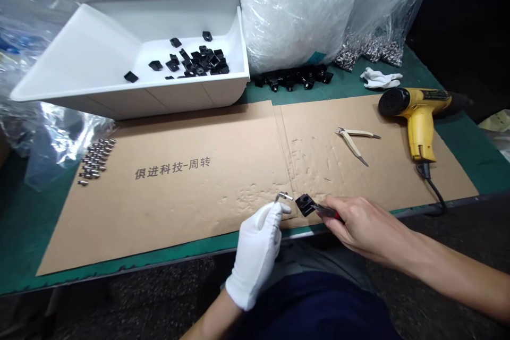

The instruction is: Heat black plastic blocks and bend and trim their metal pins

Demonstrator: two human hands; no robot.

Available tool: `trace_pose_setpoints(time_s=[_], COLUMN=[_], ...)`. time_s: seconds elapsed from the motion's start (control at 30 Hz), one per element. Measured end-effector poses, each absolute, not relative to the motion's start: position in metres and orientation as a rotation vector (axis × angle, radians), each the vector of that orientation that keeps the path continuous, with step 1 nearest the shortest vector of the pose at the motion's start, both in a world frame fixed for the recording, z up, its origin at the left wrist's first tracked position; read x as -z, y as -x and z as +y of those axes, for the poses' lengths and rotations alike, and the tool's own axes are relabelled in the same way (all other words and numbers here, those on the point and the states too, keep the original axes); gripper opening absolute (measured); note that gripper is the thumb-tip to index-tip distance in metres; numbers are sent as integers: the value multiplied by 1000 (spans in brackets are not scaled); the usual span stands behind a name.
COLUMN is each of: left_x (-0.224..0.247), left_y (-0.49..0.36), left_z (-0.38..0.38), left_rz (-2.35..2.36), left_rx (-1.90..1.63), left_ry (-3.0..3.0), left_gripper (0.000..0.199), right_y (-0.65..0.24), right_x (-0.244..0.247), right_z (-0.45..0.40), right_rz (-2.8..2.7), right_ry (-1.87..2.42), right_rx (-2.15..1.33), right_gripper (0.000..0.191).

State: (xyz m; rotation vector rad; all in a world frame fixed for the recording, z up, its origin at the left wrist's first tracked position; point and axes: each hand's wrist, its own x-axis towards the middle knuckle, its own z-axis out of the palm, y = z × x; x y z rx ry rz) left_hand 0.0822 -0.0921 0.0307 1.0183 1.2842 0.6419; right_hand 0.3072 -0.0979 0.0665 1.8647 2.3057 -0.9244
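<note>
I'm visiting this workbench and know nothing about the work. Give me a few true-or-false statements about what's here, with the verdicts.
1. The left hand wears a white glove and holds a small bent metal piece. True.
2. The right hand is gloved too. False: it is bare and holds a red-handled tool against a black part.
3. A yellow heat gun stands on the cardboard sheet. True.
4. The white tray holds silver pins. False: it holds black parts; the silver pins lie in rows on the cardboard.
5. Cream-handled pliers lie on the cardboard. True.
</note>
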Motion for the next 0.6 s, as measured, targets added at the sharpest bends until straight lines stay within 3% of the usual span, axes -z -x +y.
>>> trace_pose_setpoints(time_s=[0.3,0.47,0.6], left_x=[-38,-28,-10], left_y=[-70,-52,-32], left_z=[-101,-98,-93], left_rz=[1051,1065,1122], left_rx=[-704,-757,-908], left_ry=[-495,-380,-407], left_gripper=[39,58,67], right_y=[-296,-276,-253], right_x=[-61,-61,-92], right_z=[-89,-58,-9], right_rz=[2335,2457,2533], right_ry=[-1895,-1857,-1856], right_rx=[1115,1213,1096], right_gripper=[23,29,34])
